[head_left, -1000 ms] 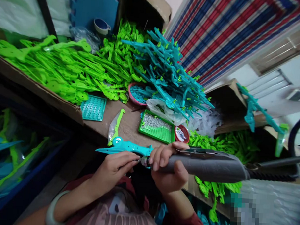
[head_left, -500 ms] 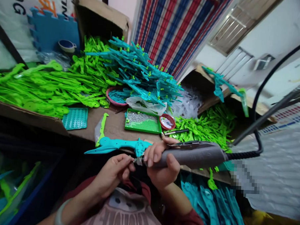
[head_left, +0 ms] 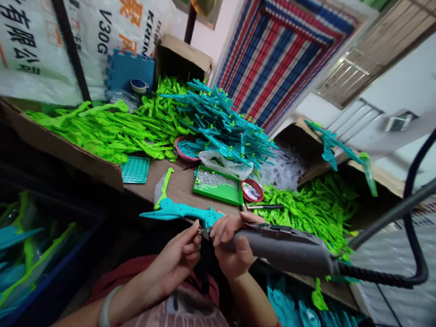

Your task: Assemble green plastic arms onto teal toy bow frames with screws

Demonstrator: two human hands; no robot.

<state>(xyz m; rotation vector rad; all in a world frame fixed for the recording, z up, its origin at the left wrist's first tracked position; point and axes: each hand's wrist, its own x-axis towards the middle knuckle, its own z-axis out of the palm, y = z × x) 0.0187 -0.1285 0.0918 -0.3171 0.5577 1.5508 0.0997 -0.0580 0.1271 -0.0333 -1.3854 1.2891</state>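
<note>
power tool (head_left: 290, 249) fills the right hand (head_left: 234, 246) beside the counter's near edge (head_left: 144, 192); the left hand (head_left: 179, 259) pinches a small metallic piece (head_left: 199, 231), seemingly seating it; next calls for steady alignment.

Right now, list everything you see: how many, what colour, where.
Power tool: one, grey, lower centre
Long part: one, teal, edge of bench
Bladed part: one, green and clear, behind long part
Mesh tray: one, green, mid-bench
Metal pieces: many, silver, inside mesh tray
Flat tray: one, teal, bench left
Small bowl: one, red, right of mesh tray
Larger bowl: one, pink, behind mesh tray
Loose parts: two heaps, green, either side
Piled parts: one heap, teal, back centre
Bin: one, blue, lower left
Foam mat: one, blue, back left
Sacking: count unclear, white, upper left
Striped sheet: one, multicoloured, upper middle
Left hand: one, bare, at tool's tip
Right hand: one, bare, around power tool
</note>
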